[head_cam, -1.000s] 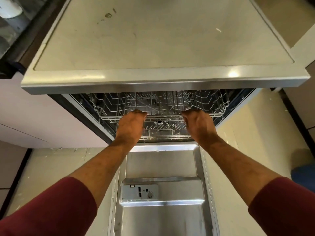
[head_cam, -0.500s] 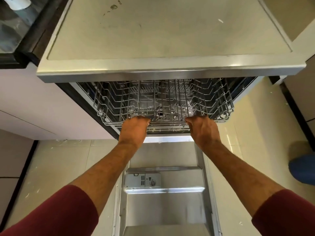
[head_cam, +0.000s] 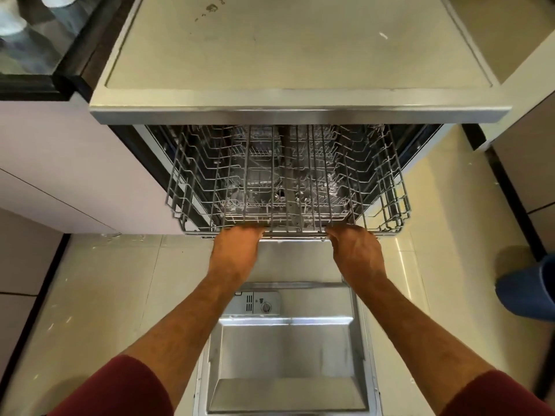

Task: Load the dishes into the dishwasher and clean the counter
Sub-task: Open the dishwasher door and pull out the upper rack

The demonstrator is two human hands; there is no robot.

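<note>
Gripping the front rail of the wire dish rack (head_cam: 288,181), my left hand (head_cam: 237,250) and right hand (head_cam: 356,250) sit well apart, each with fingers curled under the rim. The rack hangs partway out of the dishwasher, under the steel lip of the table (head_cam: 300,55) and above the lowered dishwasher door (head_cam: 285,355). It holds no dishes that I can see, though the tangle of tines at the back may hide something small. I judge it light and stiff, rolling on side runners, so an even pull on both hands should keep it from skewing and binding. The rail between the tines is the place to hold; the tines themselves are thin and would dig in. A dried smudge (head_cam: 211,8) on the table will want wiping. A blue slipper (head_cam: 528,289) stands on the floor at right.
</note>
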